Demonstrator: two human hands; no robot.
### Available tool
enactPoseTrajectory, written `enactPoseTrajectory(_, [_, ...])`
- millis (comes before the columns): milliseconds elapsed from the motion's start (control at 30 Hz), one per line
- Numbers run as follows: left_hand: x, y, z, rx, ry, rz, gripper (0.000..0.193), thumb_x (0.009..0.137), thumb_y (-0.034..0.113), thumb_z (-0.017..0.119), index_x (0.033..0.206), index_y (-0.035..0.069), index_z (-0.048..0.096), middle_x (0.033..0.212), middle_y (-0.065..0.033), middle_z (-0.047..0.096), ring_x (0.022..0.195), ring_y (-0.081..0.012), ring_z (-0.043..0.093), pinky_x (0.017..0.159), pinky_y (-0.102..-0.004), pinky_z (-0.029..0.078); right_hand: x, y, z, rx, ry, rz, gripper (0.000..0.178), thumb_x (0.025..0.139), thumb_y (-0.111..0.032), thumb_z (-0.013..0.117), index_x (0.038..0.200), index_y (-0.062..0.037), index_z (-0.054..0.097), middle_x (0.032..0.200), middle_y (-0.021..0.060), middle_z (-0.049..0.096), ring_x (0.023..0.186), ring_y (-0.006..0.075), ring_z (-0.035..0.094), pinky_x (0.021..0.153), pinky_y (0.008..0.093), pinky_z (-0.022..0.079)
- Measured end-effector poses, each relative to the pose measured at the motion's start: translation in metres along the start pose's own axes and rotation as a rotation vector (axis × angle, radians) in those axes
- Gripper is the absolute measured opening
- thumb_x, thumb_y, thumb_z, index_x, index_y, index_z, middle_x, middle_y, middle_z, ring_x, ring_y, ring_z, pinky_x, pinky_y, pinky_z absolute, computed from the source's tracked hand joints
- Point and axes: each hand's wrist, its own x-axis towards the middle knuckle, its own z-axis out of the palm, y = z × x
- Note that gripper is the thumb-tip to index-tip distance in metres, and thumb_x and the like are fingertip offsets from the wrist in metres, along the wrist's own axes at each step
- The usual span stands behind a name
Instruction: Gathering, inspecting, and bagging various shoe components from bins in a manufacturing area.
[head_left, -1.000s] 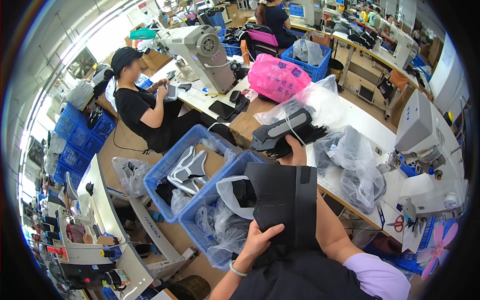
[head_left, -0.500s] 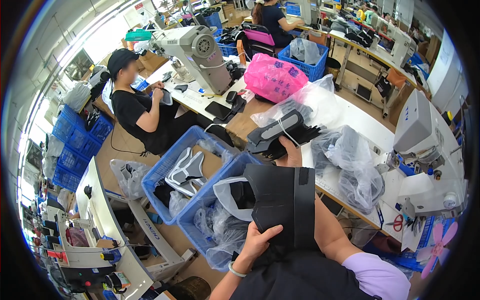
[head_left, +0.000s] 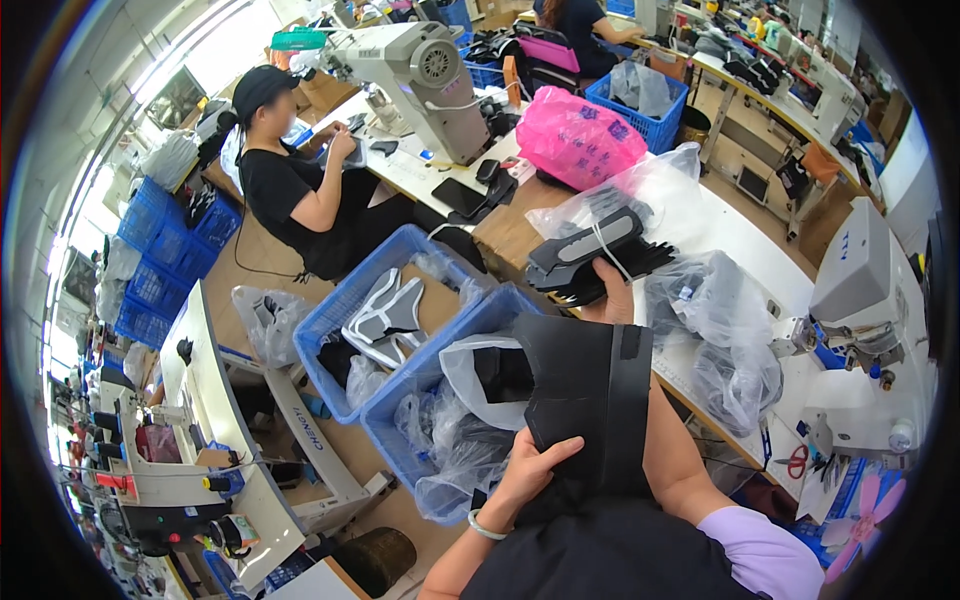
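Note:
My left hand [head_left: 530,468] is closed on the lower left edge of a black flat panel [head_left: 592,395], its thumb lying across the front. The panel stands in front of my body, with a strip along its right side and a notched left edge. Beyond it, my right hand [head_left: 612,292] grips a bundle of grey and black cut pieces [head_left: 590,250], bound with a white band, above the table's edge. The panel hides part of my right forearm. An opened clear plastic bag [head_left: 462,385] with black pieces inside hangs at the panel's left.
Two blue crates [head_left: 325,340] with plastic bags and grey-white pieces stand left. On the white table [head_left: 745,235] lie a pink bag [head_left: 580,138], clear bags [head_left: 715,320] and red-handled scissors [head_left: 797,461]. A sewing machine [head_left: 865,290] stands right. A co-worker [head_left: 300,190] sits across at another machine.
The whole scene has shifted a little to the right in the picture as my head turned. Both hands keep their hold on the panel and the bundle.

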Motion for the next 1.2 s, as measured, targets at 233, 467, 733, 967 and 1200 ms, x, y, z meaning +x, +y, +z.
enactPoseTrajectory(233, [0.003, -0.018, -0.020, -0.025, 0.070, -0.103, 0.036, 0.075, -0.002, 0.063, 0.109, -0.002, 0.051, 0.100, -0.0097, 0.059, 0.089, -0.0181, 0.060, 0.077, -0.0304, 0.050, 0.002, -0.016, -0.027, -0.055, 0.001, 0.080, 0.037, 0.080, -0.003, 0.061, 0.115, -0.0070, 0.051, 0.112, 0.0054, 0.056, 0.107, 0.0203, 0.052, 0.097, 0.0383, 0.040])
enactPoseTrajectory(467, [0.015, -0.044, -0.088, -0.159, 0.528, -0.183, 0.026, 0.074, -0.004, 0.059, 0.099, -0.002, 0.053, 0.093, -0.0097, 0.060, 0.083, -0.0217, 0.061, 0.075, -0.0332, 0.051, 0.039, -0.115, -0.058, -0.237, 0.257, -0.188, 0.021, 0.081, -0.011, 0.061, 0.100, -0.0045, 0.058, 0.101, 0.0037, 0.061, 0.096, 0.0177, 0.057, 0.086, 0.0320, 0.045])
enactPoseTrajectory(733, [0.136, -0.120, -0.186, 0.068, 0.781, -0.064, 0.016, 0.076, 0.009, 0.061, 0.088, -0.001, 0.058, 0.079, -0.0057, 0.059, 0.068, -0.0131, 0.054, 0.060, -0.0249, 0.041, 0.149, -0.250, -0.116, -0.339, 0.451, -0.140, 0.016, 0.076, -0.011, 0.062, 0.091, -0.0041, 0.060, 0.094, 0.0088, 0.064, 0.084, 0.0233, 0.062, 0.079, 0.0373, 0.051])
enactPoseTrajectory(967, [0.160, -0.096, -0.102, 1.020, 0.666, 0.080, 0.030, 0.082, 0.021, 0.059, 0.095, -0.006, 0.055, 0.077, -0.0114, 0.056, 0.074, -0.0170, 0.057, 0.061, -0.0263, 0.045, 0.261, -0.306, -0.207, -0.393, 0.711, -0.525, 0.024, 0.068, -0.008, 0.067, 0.089, 0.0000, 0.057, 0.090, 0.0113, 0.063, 0.080, 0.0235, 0.062, 0.070, 0.0362, 0.054])
enactPoseTrajectory(1200, [0.289, -0.025, 0.076, 1.014, 0.217, 0.311, 0.020, 0.084, 0.007, 0.057, 0.103, 0.000, 0.055, 0.090, -0.0093, 0.059, 0.080, -0.0150, 0.058, 0.068, -0.0259, 0.047, 0.353, -0.280, -0.279, -0.357, 0.663, -0.283, 0.027, 0.068, -0.007, 0.070, 0.092, -0.0016, 0.059, 0.092, 0.0089, 0.063, 0.080, 0.0199, 0.062, 0.072, 0.0321, 0.052])
